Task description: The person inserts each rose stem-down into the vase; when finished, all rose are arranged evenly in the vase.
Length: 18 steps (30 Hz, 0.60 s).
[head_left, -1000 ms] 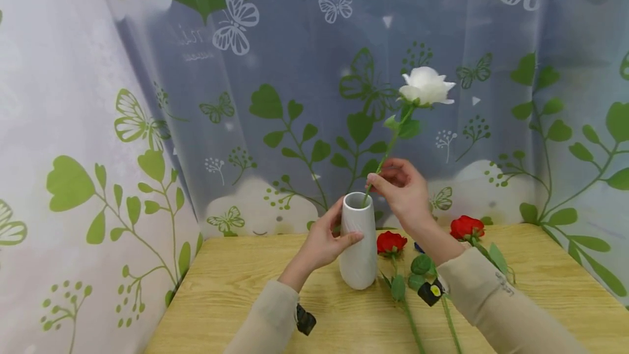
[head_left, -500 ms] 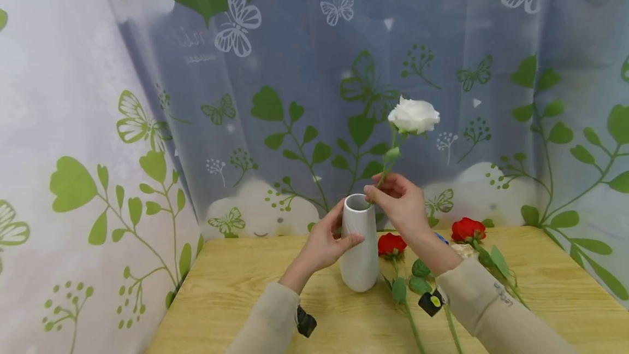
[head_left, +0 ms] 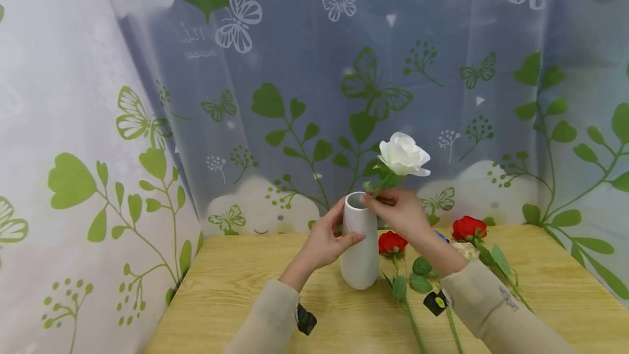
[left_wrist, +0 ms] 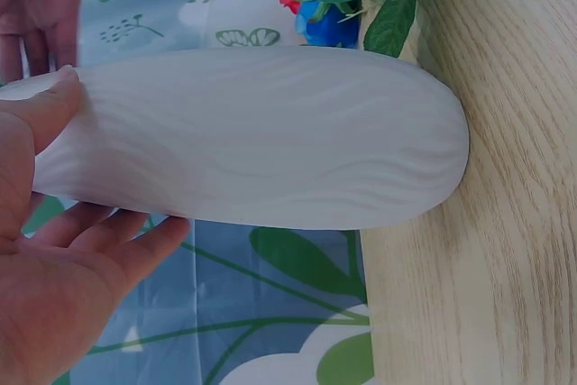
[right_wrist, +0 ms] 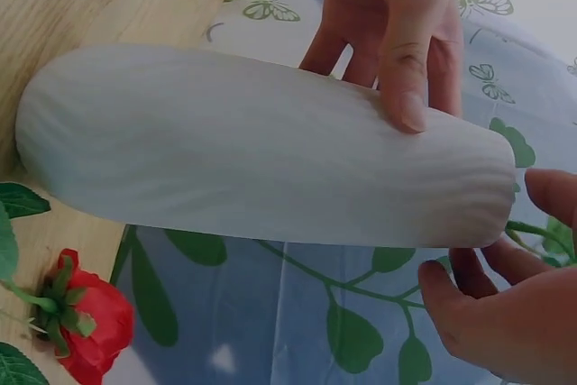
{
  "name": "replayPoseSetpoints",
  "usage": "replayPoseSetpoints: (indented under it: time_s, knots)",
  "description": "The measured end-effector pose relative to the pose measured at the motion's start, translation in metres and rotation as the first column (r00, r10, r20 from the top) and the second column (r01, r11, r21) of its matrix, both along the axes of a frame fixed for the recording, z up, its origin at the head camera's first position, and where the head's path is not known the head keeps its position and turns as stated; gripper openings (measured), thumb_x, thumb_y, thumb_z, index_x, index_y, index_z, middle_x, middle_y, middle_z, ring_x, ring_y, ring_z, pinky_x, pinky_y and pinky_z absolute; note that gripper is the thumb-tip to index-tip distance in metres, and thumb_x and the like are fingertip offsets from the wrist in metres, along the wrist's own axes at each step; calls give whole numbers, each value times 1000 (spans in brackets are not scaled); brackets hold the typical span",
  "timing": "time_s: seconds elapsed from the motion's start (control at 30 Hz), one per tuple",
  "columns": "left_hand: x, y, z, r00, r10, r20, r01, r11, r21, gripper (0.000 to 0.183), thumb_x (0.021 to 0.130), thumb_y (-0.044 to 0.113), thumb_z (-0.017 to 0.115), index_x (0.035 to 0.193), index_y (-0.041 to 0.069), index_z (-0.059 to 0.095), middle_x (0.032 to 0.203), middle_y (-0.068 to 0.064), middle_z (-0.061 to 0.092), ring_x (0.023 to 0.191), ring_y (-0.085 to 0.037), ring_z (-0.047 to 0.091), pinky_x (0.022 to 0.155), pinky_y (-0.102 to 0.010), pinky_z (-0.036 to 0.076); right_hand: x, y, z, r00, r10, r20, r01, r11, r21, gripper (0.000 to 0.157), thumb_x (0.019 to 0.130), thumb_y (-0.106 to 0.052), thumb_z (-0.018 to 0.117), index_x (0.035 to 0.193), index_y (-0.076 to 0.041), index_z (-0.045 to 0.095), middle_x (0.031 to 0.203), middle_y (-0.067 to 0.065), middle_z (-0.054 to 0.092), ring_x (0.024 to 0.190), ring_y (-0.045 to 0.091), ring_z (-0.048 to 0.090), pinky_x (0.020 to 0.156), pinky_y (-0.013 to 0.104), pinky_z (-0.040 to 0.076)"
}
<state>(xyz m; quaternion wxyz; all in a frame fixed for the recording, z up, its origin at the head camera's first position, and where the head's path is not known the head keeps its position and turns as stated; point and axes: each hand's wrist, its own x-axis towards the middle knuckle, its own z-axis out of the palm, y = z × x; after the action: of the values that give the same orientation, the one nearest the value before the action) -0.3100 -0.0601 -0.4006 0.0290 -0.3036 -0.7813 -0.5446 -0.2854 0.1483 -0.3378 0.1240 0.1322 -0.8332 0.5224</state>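
A white ceramic vase (head_left: 360,261) stands upright on the wooden table, and wavy ridges show on its side in the left wrist view. My left hand (head_left: 321,240) grips its upper body, thumb across the front and fingers behind. At the vase's mouth, my right hand (head_left: 400,214) pinches the green stem (right_wrist: 543,233) of a white rose (head_left: 404,154). The bloom leans to the right above that hand. The lower stem is hidden, inside the vase. Right-hand fingers touch or nearly touch the rim.
Right of the vase lie a red rose (head_left: 392,242), another red rose (head_left: 469,227), a pale rose (head_left: 466,250) and a blue flower (head_left: 442,236) partly behind the right forearm. A patterned curtain (head_left: 304,70) hangs behind the wooden table (head_left: 236,288).
The white rose has come down and slightly left, its stem sinking deeper into the vase. My right hand has lowered to the rim. The left hand and vase have stayed put.
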Motion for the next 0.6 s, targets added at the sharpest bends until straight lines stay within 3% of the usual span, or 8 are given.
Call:
replayPoseSetpoints:
  time_s: [0.27, 0.6]
  knots:
    - [-1, 1, 2, 1000, -3, -1, 3, 1000, -5, 86, 98, 19, 78, 168, 21, 29, 160, -11, 52, 138, -35, 60, 107, -58, 54, 2, 11, -10, 996, 80, 42, -79, 996, -32, 48, 102, -28, 72, 142, -2, 66, 143, 23, 65, 132, 42, 63, 102, 52, 59]
    - [1, -1, 1, 1000, -12, 26, 13, 1000, -5, 86, 100, 21, 76, 169, 22, 25, 160, -9, 52, 139, -33, 59, 109, -57, 53, 10, 38, -23, 990, 65, 122, -63, 998, -17, 56, 102, -36, 72, 148, -6, 61, 147, 18, 63, 131, 38, 63, 104, 51, 57]
